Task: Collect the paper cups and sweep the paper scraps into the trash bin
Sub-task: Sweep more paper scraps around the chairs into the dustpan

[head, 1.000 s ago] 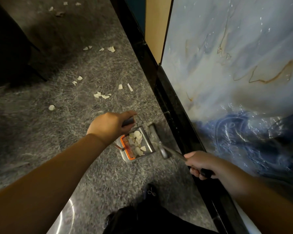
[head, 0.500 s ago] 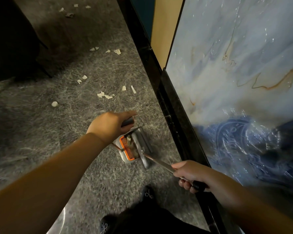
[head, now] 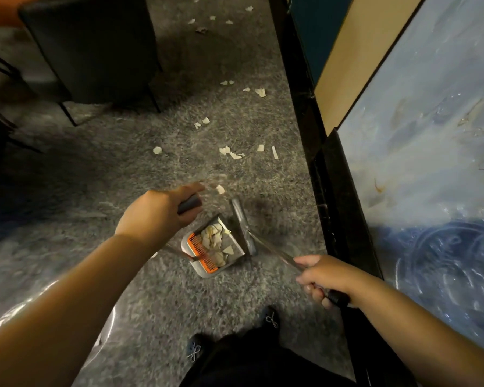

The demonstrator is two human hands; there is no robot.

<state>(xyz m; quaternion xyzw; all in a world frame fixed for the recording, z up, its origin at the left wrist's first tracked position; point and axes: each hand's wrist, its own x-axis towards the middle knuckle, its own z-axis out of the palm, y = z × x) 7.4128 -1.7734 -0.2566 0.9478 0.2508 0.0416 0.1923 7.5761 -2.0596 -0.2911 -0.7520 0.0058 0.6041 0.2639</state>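
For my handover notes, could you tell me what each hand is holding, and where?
Left hand grips the dustpan's handle top; right hand grips the broom's handle near its black end.

**Dustpan between two hands, scraps strewn beyond**

The dustpan [head: 211,248] sits on the carpet [head: 123,169] near the person's feet, with paper scraps [head: 214,238] lying in it. The broom head [head: 242,226] stands just to its right, touching its edge. The left hand [head: 154,216] is to the dustpan's left, the right hand [head: 323,276] nearer and to the right. More loose scraps [head: 231,152] lie farther off on the carpet. A chair [head: 92,48] stands far left. A wall panel [head: 430,163] runs along the right.
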